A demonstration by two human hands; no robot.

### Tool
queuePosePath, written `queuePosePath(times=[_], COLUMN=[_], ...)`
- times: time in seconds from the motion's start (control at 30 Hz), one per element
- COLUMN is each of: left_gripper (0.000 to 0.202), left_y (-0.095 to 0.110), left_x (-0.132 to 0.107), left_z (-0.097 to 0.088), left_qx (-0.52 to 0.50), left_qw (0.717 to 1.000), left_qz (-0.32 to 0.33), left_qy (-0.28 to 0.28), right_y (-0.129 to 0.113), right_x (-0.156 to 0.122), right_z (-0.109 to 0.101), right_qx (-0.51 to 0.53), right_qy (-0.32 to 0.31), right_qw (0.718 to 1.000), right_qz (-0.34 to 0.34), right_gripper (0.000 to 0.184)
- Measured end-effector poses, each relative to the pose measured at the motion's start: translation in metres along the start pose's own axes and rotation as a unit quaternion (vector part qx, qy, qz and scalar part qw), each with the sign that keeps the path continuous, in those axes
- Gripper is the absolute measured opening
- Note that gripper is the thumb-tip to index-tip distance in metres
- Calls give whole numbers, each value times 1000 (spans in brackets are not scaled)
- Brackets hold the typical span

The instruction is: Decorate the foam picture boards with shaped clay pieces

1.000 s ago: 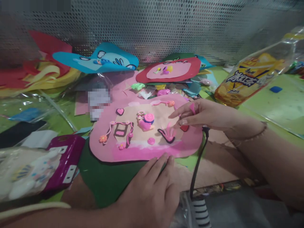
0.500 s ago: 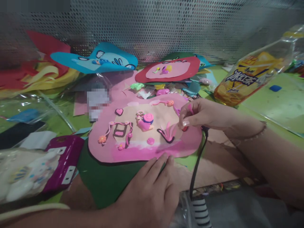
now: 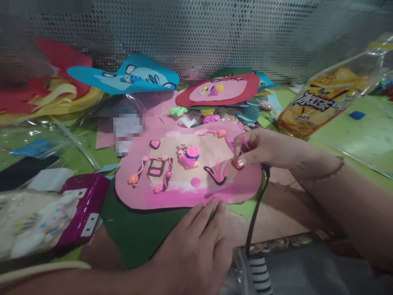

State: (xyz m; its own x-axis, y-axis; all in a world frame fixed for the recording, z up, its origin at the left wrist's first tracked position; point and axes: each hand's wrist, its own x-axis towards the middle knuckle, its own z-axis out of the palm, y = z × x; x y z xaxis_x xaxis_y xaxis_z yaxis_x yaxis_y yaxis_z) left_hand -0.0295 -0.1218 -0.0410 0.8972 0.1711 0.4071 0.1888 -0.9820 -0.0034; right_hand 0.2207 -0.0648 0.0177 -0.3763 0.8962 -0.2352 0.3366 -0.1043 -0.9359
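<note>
A pink paper picture with a wavy outline lies before me. On it are a clay snail with a pink and blue shell, a pink heart, small clay flowers and pink clay leaves. My left hand is open and flat, its fingertips at the picture's lower edge. At the right side of the picture my right hand is closed in a pinch, thumb and finger at a small red piece. A bit of pink shows between the fingers.
A drink bottle leans at the right. Blue and red paper pictures lie behind, before a perforated metal panel. A purple-edged pouch is at the left. A black cable runs beside the picture.
My right hand's thumb and finger have come down slightly onto the red piece. My left hand stays in place. The whole view has shifted a little.
</note>
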Motion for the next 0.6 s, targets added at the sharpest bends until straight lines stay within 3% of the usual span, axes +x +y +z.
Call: queuePosePath(times=[0.1,0.23,0.37,0.6], left_gripper=[15,16,18,22], left_y=[0,-1,0,1], left_x=[0,0,-2,1], left_z=[-1,-1,0,-2], left_qx=[7,-3,-10,-15], left_qw=[1000,1000,1000,1000], left_qz=[-3,-2,-4,-4], left_qy=[-9,-9,-9,-9], right_y=[1,-1,-4,1], right_x=[0,-3,-4,-4], right_z=[1,1,0,0], right_qx=[10,-6,-27,13], right_qy=[19,-12,4,-16], right_qw=[1000,1000,999,999], right_qz=[7,20,36,25], right_gripper=[31,24,28,23])
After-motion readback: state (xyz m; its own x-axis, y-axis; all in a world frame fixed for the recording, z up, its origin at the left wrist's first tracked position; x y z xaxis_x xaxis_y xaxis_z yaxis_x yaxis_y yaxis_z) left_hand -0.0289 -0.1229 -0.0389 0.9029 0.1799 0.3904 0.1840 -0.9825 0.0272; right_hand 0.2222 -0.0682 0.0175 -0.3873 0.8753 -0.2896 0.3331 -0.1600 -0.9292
